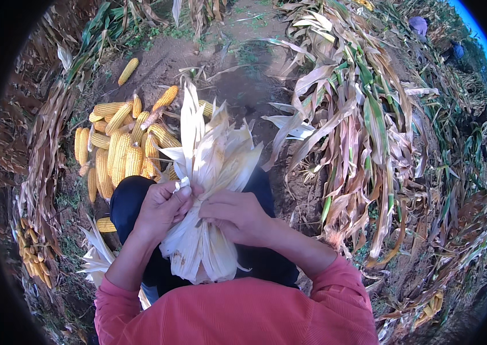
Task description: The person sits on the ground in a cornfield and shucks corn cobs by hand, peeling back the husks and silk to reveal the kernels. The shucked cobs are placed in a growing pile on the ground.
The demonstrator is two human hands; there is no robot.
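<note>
Over my lap I hold a bundle of pale, dry corn husks (200, 256), pinched narrow at its middle and fanned out above and below. My left hand (163, 208) is closed at the left of that narrow middle, thumb pressed against the fingers, with a white scrap of husk poking up beside the thumb. From the other side my right hand (236, 217) closes round the same waist, its fingers bent over the husks. Whether an ear is inside the bundle cannot be seen. Husked yellow corn ears (119, 158) lie heaped just beyond my left knee.
A single ear (128, 72) lies on the soil past the heap. To the right spreads a long pile of dry corn stalks (364, 115). Farther left is another heap of ears (35, 259); more ears (430, 307) lie at lower right. Loose husks (96, 253) sit by my left side.
</note>
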